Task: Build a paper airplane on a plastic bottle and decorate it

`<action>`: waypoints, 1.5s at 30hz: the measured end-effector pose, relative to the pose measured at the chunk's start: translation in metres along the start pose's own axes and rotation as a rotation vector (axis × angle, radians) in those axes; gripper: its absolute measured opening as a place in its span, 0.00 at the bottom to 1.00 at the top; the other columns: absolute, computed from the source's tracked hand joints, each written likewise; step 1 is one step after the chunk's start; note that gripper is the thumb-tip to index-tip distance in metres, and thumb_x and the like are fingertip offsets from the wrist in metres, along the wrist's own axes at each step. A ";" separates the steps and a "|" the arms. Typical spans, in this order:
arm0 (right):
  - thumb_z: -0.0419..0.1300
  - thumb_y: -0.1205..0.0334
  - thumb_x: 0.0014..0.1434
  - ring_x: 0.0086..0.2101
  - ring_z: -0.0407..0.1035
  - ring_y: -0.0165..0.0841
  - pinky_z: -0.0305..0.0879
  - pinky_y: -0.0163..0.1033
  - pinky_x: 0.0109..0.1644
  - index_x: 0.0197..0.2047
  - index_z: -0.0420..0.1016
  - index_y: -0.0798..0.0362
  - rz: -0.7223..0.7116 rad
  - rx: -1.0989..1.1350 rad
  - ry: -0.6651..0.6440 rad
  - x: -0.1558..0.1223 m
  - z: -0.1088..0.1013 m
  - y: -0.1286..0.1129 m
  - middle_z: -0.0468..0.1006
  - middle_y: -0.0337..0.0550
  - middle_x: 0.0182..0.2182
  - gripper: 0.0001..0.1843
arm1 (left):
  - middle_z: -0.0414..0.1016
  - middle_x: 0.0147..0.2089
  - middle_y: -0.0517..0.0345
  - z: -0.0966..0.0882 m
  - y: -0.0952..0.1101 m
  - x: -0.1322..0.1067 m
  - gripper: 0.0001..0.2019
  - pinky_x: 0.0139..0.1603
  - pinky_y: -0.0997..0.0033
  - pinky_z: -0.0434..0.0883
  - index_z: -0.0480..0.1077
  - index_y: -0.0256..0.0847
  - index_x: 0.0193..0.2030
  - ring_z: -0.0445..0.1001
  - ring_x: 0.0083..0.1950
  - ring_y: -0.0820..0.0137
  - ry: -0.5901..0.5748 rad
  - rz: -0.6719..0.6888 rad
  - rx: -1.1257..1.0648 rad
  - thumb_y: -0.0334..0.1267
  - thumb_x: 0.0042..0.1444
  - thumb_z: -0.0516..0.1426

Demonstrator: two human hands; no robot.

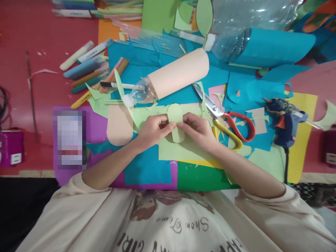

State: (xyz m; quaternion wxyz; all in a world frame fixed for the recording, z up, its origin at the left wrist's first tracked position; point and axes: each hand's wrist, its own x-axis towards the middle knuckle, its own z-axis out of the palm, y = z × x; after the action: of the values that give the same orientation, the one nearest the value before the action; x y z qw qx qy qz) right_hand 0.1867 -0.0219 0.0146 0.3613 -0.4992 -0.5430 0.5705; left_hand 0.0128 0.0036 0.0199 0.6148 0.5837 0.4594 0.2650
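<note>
Between my hands is a light green paper strip (175, 113) with a rounded top end. My left hand (153, 130) pinches its left edge near the middle, thumb in front. From the other side my right hand (198, 128) pinches the right edge, so the two thumbs almost meet. Below lies a larger pale green sheet (168, 151). Just beyond my hands a plastic bottle wrapped in peach paper (181, 75) lies on its side, with green paper leaves at its cap. Scissors (216, 112) with one red and one yellow handle rest beside my right hand.
A blue glue gun (287, 127) stands at the right, its cord running toward me. A blue-wrapped bottle (275, 47) lies at the back right. Several markers (86, 66) are at the left, above a phone (70, 140). Coloured paper and scraps cover the red table (15, 63).
</note>
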 end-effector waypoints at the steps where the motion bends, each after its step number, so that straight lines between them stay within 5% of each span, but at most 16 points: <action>1: 0.60 0.51 0.59 0.23 0.53 0.26 0.50 0.36 0.27 0.27 0.62 0.51 0.003 0.004 0.001 0.000 0.000 0.000 0.59 0.33 0.22 0.16 | 0.64 0.19 0.64 0.000 0.000 0.000 0.15 0.21 0.78 0.60 0.65 0.39 0.24 0.63 0.21 0.77 0.005 0.006 0.006 0.48 0.50 0.59; 12: 0.57 0.57 0.60 0.23 0.52 0.26 0.49 0.36 0.27 0.26 0.60 0.51 0.003 -0.003 0.028 0.002 -0.001 -0.001 0.58 0.32 0.21 0.13 | 0.67 0.18 0.62 -0.002 0.002 -0.002 0.19 0.21 0.77 0.60 0.60 0.40 0.21 0.62 0.20 0.78 0.031 0.032 0.006 0.50 0.54 0.59; 22: 0.61 0.47 0.57 0.26 0.60 0.28 0.55 0.36 0.30 0.32 0.65 0.51 0.006 0.084 0.015 0.002 0.002 0.000 0.67 0.35 0.26 0.17 | 0.71 0.22 0.60 0.000 -0.001 -0.002 0.21 0.25 0.77 0.65 0.65 0.39 0.23 0.67 0.23 0.76 0.032 0.070 0.023 0.55 0.57 0.58; 35: 0.62 0.55 0.54 0.27 0.62 0.27 0.57 0.35 0.31 0.31 0.65 0.51 0.019 0.156 0.014 0.003 0.001 -0.002 0.67 0.34 0.25 0.11 | 0.78 0.27 0.57 0.002 -0.009 -0.003 0.20 0.27 0.76 0.68 0.71 0.38 0.30 0.72 0.25 0.73 0.034 0.166 0.184 0.55 0.60 0.55; 45: 0.54 0.60 0.54 0.24 0.57 0.28 0.55 0.37 0.30 0.28 0.63 0.49 0.013 0.080 0.071 0.004 -0.002 -0.003 0.63 0.34 0.22 0.05 | 0.77 0.28 0.57 0.004 -0.006 -0.004 0.22 0.28 0.75 0.69 0.70 0.39 0.29 0.71 0.25 0.74 0.019 0.168 0.189 0.58 0.60 0.55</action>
State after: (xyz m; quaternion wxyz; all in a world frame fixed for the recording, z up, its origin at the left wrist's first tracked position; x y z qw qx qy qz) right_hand 0.1870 -0.0175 0.0170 0.3963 -0.5077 -0.5036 0.5759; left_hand 0.0130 -0.0027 0.0150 0.5282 0.6729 0.4376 0.2769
